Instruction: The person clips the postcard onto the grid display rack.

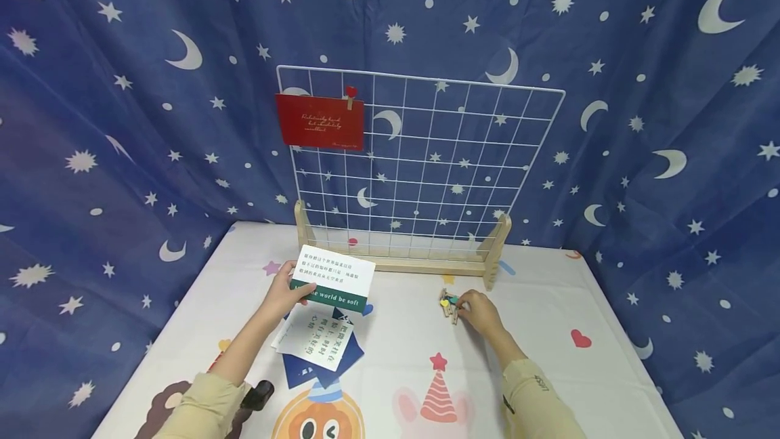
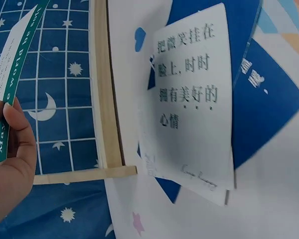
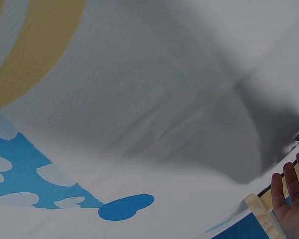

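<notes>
Pinching left hand (image 1: 285,295): thumb on top of the green-and-white card (image 1: 335,273), held up near the loose white card (image 1: 313,337).
Right hand (image 1: 481,312): down at the little wooden clips (image 1: 454,317), fingers bent; honestly can't tell if it's got one pinched.
Clip trouble: they're bunched up and tiny, so I'd bet on picking up two at once or scattering the lot.
Card trouble: gripped at one end only, so it could twist if the thumb slackens, or crease if it squeezes.
Rack (image 1: 426,266): looks like light wire grid on wooden feet; a hard push up top could tip it, imo.
Red card (image 1: 319,120): one red-heart clip (image 1: 351,92) near its top right corner, so a bump might swing it.
Containers: none that I can see. Clips sit loose on the tablecloth (image 1: 536,358), white card lies on blue cards (image 1: 347,361).
</notes>
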`<control>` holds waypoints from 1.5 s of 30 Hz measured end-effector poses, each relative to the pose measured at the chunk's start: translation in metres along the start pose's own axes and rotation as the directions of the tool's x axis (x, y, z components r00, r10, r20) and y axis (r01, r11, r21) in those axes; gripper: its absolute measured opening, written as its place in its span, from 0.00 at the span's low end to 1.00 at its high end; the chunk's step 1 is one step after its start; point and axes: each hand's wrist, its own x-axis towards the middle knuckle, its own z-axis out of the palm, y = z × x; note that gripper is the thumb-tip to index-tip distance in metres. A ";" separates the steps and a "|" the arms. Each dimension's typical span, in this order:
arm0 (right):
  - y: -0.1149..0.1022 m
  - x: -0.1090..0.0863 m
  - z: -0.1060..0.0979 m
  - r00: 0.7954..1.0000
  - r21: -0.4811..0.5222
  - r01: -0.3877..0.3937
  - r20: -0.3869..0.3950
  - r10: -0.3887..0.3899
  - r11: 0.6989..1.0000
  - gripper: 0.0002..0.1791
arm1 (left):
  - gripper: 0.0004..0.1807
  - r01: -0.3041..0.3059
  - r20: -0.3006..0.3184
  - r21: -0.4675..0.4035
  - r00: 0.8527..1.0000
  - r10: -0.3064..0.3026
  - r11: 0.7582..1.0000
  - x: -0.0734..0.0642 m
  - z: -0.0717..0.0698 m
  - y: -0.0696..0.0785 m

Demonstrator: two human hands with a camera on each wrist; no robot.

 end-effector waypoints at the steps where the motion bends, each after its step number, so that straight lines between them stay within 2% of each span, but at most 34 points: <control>1: 0.000 0.000 0.000 1.000 0.001 -0.003 0.002 0.003 1.000 0.04 | 0.29 -0.002 -0.003 -0.004 1.000 0.002 1.000 0.000 0.001 0.002; 7: -0.001 0.001 -0.001 1.000 0.014 0.006 0.017 -0.006 1.000 0.05 | 0.29 -0.036 -0.005 -0.029 0.999 0.036 0.999 -0.001 0.006 0.017; 14: 0.000 -0.001 -0.005 0.997 0.000 0.077 0.014 -0.077 0.997 0.08 | 0.27 -0.066 -0.011 -0.044 0.998 0.065 0.997 0.002 0.011 0.027; 23: -0.002 -0.008 -0.013 0.986 0.025 0.125 0.111 -0.127 0.992 0.09 | 0.28 -0.058 -0.007 -0.074 0.998 0.058 0.996 0.003 0.016 0.034; 28: -0.005 -0.010 -0.019 0.981 0.058 0.127 0.138 -0.134 0.990 0.09 | 0.29 -0.095 -0.003 -0.063 0.995 0.095 0.993 0.007 0.017 0.039; 33: -0.005 -0.009 -0.022 0.975 0.090 0.134 0.166 -0.147 0.987 0.08 | 0.28 -0.104 0.003 -0.077 0.995 0.104 0.992 0.010 0.018 0.047; 38: -0.004 -0.009 -0.022 0.972 0.126 0.140 0.170 -0.161 0.982 0.08 | 0.28 -0.108 0.018 -0.090 0.994 0.110 0.990 0.012 0.019 0.053; 45: -0.004 -0.011 -0.022 0.979 0.152 0.121 0.146 -0.144 0.981 0.07 | 0.28 -0.128 0.036 -0.091 0.991 0.131 0.988 0.016 0.021 0.061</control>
